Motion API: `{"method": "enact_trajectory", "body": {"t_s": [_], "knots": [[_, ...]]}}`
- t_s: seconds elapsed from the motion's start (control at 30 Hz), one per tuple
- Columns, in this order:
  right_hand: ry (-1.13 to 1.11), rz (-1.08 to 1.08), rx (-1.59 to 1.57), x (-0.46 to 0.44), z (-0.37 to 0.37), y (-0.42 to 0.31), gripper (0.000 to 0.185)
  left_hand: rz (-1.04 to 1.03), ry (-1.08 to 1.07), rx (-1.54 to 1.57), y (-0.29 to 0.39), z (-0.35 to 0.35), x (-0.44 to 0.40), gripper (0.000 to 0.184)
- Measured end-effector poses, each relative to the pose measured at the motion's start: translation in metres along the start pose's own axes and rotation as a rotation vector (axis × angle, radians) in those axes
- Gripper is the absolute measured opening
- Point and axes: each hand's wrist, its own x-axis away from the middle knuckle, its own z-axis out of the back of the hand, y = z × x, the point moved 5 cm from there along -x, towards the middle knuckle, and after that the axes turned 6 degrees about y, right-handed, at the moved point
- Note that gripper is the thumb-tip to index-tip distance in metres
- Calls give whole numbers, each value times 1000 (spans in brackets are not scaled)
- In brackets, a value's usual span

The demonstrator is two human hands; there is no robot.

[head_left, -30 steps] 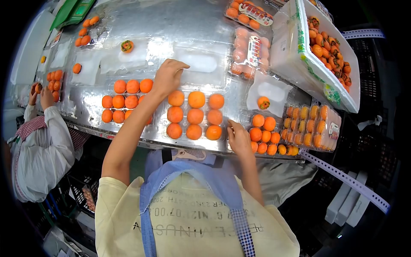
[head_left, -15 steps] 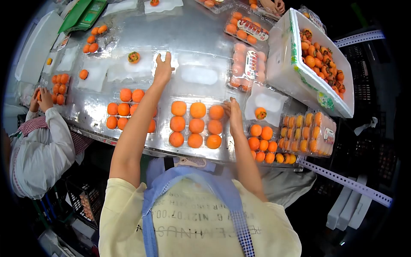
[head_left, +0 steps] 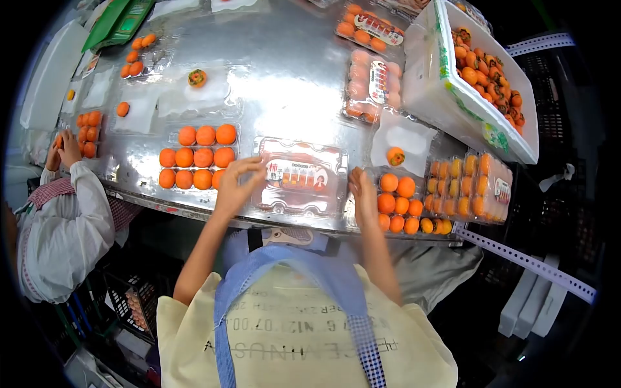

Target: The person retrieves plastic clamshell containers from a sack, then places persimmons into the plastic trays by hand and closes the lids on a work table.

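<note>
A clear plastic clamshell box [head_left: 299, 202] lies folded over in front of me, its printed label [head_left: 297, 176] facing up. Orange shows faintly through the lid. At the box's left side is my left hand [head_left: 239, 186], fingers stretched out and reaching its edge. My right hand [head_left: 363, 193] stands along the right side, fingers extended, holding nothing; whether it touches the plastic I cannot tell. Left of the box, rows of persimmons [head_left: 203, 156] fill an open tray. On the right, another tray holds persimmons [head_left: 401, 205], below a single persimmon [head_left: 395, 156] on white liner.
A white foam box [head_left: 427, 84] full of small persimmons [head_left: 482, 77] stands at the right. Labelled packs [head_left: 374, 84] lie beside it. A green scale [head_left: 119, 24] is at the far left. Another person's hands [head_left: 65, 150] hold fruit at the left table edge.
The clear lid has swung down toward me over the rows of persimmons. My left hand has come back from the far side to the box's left; my right hand has dropped slightly.
</note>
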Motion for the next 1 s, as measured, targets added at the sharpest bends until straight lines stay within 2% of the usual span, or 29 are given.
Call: {"method": "enact_trajectory", "body": {"t_s": [0.03,0.17,0.27,0.3,0.4,0.5,0.6,0.7,0.8,0.83,0.93,1.0], "knots": [[9,-34,74,8,6,4,68,-85,34,-183,4,-1,13,21],[-49,-95,163,37,23,35,62,-210,102,-347,-6,-12,45,33],[-71,-190,178,58,24,45,61,-176,128,-339,-13,-15,55,34],[-107,-253,70,69,10,32,54,-182,135,-336,-17,-16,57,35],[-228,-269,40,71,-2,38,44,-158,187,-318,-22,-18,63,39],[-198,-227,-23,67,0,49,35,-111,238,-281,-25,-18,68,45],[-154,-254,-96,67,0,47,31,55,310,-200,-33,-16,79,52],[-143,-273,-165,69,-3,40,29,318,429,209,-62,-19,97,59],[-187,-270,-200,72,-8,30,28,690,419,679,-77,-31,114,62],[-209,-267,-208,72,-9,28,28,646,471,678,-71,-36,115,37],[-210,-250,-172,67,-5,34,29,780,300,907,-49,-60,112,31],[-192,-228,-167,64,-4,31,30,767,279,885,-48,-73,110,30]]}}
